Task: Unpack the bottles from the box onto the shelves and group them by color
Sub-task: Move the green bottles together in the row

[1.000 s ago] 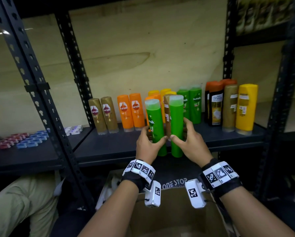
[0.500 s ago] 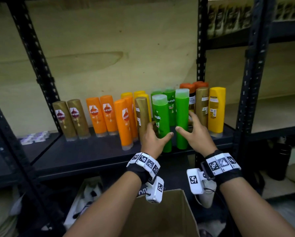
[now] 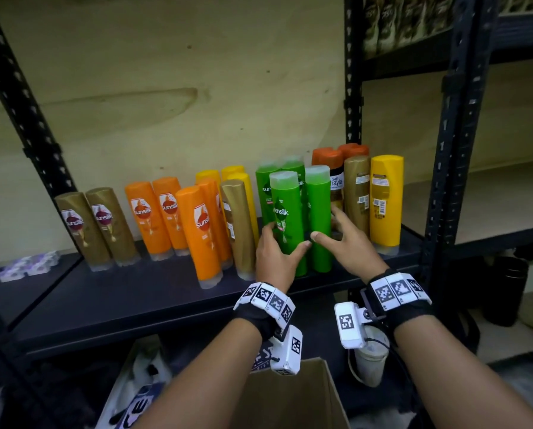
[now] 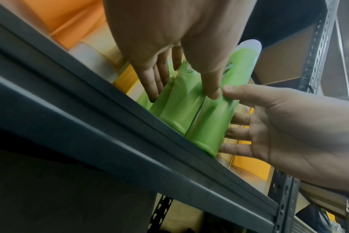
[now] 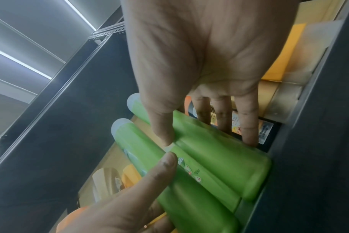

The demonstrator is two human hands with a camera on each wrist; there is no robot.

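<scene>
My left grip (image 3: 276, 253) and right grip (image 3: 348, 243) each hugged one green bottle (image 3: 287, 218) on the shelf (image 3: 135, 292). I needed to push both gently back beside the other greens.

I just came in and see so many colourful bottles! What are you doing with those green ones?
A person is sorting bottles by colour on a dark shelf. The left hand holds one green bottle and the right hand holds the green bottle beside it, both standing upright in front of two more green ones. Orange bottles, yellow and gold ones stand in groups alongside. An open cardboard box sits below.
</scene>
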